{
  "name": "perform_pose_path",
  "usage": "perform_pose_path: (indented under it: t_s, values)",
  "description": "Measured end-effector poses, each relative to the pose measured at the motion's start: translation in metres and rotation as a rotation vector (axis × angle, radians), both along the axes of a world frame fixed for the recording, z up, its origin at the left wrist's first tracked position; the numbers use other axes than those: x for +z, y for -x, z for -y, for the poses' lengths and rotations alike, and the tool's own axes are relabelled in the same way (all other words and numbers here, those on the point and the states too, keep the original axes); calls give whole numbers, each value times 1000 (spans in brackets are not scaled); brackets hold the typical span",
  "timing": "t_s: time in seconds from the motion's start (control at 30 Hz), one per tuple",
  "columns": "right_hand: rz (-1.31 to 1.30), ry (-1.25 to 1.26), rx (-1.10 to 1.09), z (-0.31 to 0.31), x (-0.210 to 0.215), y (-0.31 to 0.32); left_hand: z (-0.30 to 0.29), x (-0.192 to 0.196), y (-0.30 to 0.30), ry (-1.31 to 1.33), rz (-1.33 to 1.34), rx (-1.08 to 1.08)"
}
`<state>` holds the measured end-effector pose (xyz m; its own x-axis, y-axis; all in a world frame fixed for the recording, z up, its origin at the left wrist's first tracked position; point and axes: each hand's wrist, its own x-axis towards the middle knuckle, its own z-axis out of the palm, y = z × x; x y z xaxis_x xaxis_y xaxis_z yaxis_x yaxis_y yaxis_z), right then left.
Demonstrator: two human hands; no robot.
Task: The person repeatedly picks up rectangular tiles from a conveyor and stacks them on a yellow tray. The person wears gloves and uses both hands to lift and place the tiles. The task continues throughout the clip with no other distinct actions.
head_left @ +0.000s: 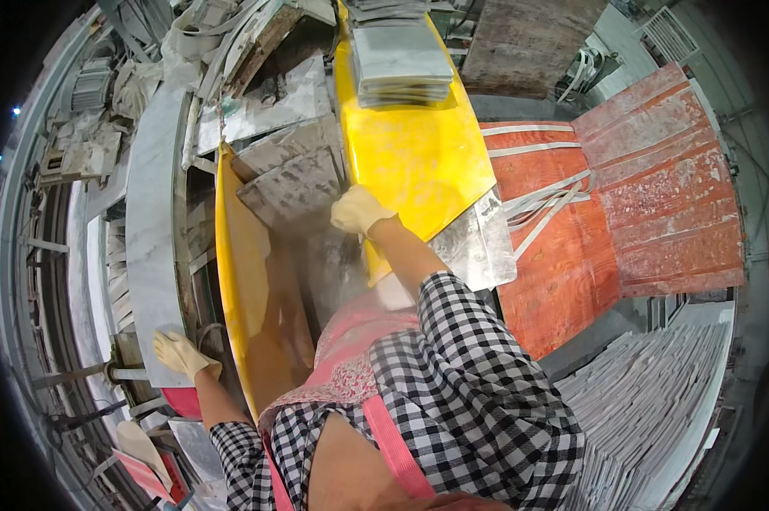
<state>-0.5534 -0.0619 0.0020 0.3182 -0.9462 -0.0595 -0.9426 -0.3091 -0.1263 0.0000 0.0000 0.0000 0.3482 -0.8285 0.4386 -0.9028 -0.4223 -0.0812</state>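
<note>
My left hand (184,353), in a cream glove, lies on the near end of a long grey marbled slab (154,238) at the left. Its fingers are stretched out over the slab's surface. My right hand (363,210), gloved alike, is closed at the left edge of a yellow-covered table (414,162). What its fingers hold, if anything, is hidden. A stack of pale grey tiles (401,64) sits at the far end of that yellow cover. Just below it, a grey-white sheet (478,243) shows at the table's near right corner.
A yellow panel (248,281) stands between my arms, beside dusty grey boards (291,187). To the right is an orange board (555,230) with white straps (555,194). Many thin strips are piled (648,409) at the lower right. Scrap pieces (265,43) clutter the far left.
</note>
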Motion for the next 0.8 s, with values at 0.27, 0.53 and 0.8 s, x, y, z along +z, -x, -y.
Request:
perform_pose_path:
  t_s: [0.27, 0.53, 0.8]
  values:
    - [69, 62, 28, -3, 15, 1, 4, -7, -9, 42, -8, -29]
    - [-51, 66, -40, -17, 14, -10, 14, -5, 18, 276, -390, -127]
    - [470, -229, -572, 16, 0, -16, 119, 15, 259, 224, -489, -913]
